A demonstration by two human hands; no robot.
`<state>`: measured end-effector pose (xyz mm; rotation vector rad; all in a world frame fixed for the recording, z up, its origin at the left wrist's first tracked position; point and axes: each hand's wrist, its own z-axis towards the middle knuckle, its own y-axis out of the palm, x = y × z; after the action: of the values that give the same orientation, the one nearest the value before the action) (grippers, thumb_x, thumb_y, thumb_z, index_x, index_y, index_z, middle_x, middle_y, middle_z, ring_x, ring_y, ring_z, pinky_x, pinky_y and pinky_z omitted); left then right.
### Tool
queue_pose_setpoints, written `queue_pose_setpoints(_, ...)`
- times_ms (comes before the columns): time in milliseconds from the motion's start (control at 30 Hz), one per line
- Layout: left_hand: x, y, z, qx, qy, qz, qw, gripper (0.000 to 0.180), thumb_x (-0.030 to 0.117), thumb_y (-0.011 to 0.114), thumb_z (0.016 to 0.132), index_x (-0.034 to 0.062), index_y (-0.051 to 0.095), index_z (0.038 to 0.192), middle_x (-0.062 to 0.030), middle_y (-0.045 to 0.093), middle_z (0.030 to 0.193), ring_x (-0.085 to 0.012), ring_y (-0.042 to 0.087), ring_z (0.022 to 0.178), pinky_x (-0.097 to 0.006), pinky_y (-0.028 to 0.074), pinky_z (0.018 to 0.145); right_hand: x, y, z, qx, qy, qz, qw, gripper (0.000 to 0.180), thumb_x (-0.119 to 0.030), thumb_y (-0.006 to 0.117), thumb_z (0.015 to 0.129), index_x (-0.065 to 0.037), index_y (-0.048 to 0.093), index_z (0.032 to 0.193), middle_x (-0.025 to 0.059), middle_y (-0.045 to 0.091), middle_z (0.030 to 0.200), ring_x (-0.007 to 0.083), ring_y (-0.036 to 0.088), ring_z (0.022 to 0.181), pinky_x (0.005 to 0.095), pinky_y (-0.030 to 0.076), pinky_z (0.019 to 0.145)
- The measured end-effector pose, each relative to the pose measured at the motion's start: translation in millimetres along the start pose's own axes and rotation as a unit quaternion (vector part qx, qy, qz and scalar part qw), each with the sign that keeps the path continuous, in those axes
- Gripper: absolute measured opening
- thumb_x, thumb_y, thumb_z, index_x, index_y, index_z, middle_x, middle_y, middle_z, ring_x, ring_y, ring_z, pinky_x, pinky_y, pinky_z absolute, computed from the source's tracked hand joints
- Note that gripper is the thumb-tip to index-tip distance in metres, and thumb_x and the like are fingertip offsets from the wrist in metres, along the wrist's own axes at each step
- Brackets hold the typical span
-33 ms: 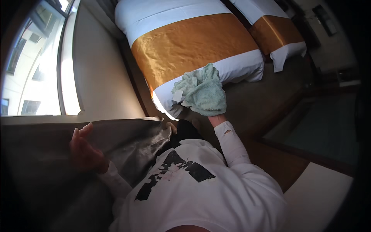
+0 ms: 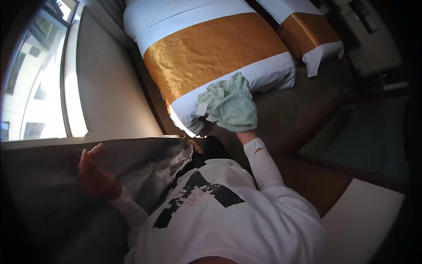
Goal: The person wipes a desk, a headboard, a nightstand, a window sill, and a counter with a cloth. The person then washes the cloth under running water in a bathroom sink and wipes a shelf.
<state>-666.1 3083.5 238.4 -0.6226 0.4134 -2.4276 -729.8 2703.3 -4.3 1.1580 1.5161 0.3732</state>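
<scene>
**Green cloth point(image 2: 234, 107) draped over the right hand point(image 2: 247, 136), left hand point(image 2: 97, 177) raised with nothing in it**

From my station I see the green cloth bunched over the right hand, hiding the palm and fingers; only the wrist shows just below it, coming out of a white sleeve point(image 2: 266, 165). I cannot tell whether those fingers are spread, pressed together or pinching the fabric. The cloth is fluffy and crumpled, and a small white tag point(image 2: 201, 109) sits at its edge, to the left of the grip.

Well to the left of that grip, my other hand is bare, its fingers parted and loosely bent upward. It is in front of a shiny grey drape point(image 2: 136, 156); I can't make out any contact between them.

Directly beyond the cloth is the foot of a white bed with a gold runner point(image 2: 215, 50). The cloth overlaps its near edge in my view, and I cannot tell if the two touch. Farther out, to the right of the grip, is a second bed point(image 2: 324, 52) with a matching gold band. Past the left hand, bright light fills a window point(image 2: 41, 94). Nearer to me than the cloth is a white shirt point(image 2: 250, 215) with a black print.
</scene>
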Motion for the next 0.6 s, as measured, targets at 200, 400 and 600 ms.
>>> queue_pose_setpoints(200, 58, 79, -36, -0.120, -0.049, -0.143, 0.981, 0.021, -0.002, 0.048, 0.091, -0.0062, 0.063, 0.105, -0.0151, 0.067, 0.076, -0.0217, 0.067, 0.067, -0.030, 0.054, 0.062, -49, -121, -72, 0.060, -0.050, 0.164, 0.983, 0.071, -0.065, 0.033, 0.091, -0.012, 0.042, 0.138, 0.0074, 0.046, 0.136, 0.0271, 0.044, 0.124, 0.0438, 0.034, 0.107)
queue_pose_setpoints(400, 181, 177, -67, -0.227, 0.049, -0.193, 0.953, 0.027, -0.011, 0.052, 0.081, -0.0052, 0.065, 0.103, -0.0141, 0.068, 0.073, -0.0230, 0.066, 0.063, -0.029, 0.051, 0.058, -94, -235, -168, 0.114, 0.012, 0.288, 0.951, 0.066, -0.060, 0.042, 0.090, -0.013, 0.045, 0.135, 0.0102, 0.046, 0.138, 0.0309, 0.044, 0.125, 0.0497, 0.035, 0.105)
queue_pose_setpoints(600, 292, 258, -75, -0.309, 0.150, -0.298, 0.891, 0.040, -0.013, 0.051, 0.064, -0.0015, 0.066, 0.100, -0.0105, 0.068, 0.074, -0.0212, 0.066, 0.061, -0.028, 0.050, 0.056, -116, -362, -194, 0.356, -0.007, 0.296, 0.886, 0.045, -0.034, 0.052, 0.087, -0.015, 0.049, 0.128, 0.0111, 0.049, 0.130, 0.0312, 0.045, 0.122, 0.0550, 0.037, 0.099)
